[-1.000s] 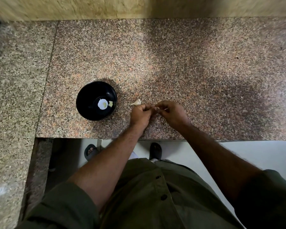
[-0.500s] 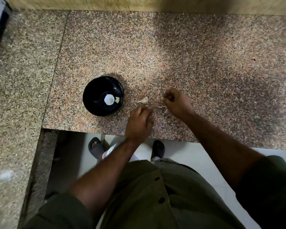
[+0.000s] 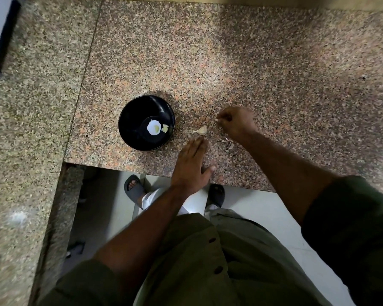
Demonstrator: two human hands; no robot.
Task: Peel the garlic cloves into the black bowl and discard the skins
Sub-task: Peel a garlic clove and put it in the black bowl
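The black bowl [image 3: 128,129] stands on the granite counter and holds two peeled garlic cloves [image 3: 165,128] beside a bright glare spot. An unpeeled garlic clove [image 3: 201,130] lies on the counter just right of the bowl. My left hand [image 3: 191,164] lies flat with straight fingers, its fingertips just short of that clove. My right hand [image 3: 237,122] hovers right of the clove with curled fingers that pinch a small pale piece of garlic at their tips. Loose garlic skins [image 3: 229,144] lie under my right wrist.
The speckled counter [image 3: 230,62] stretches far behind and to the right. Its front edge [image 3: 142,172] runs just below my left hand. A second, greyer slab [image 3: 31,129] adjoins on the left. My sandalled feet [image 3: 134,188] show on the floor below.
My hands have come apart. The right hand lifted away toward the back with the pale piece, the left hand opened flat, and skins now lie on the counter between them.
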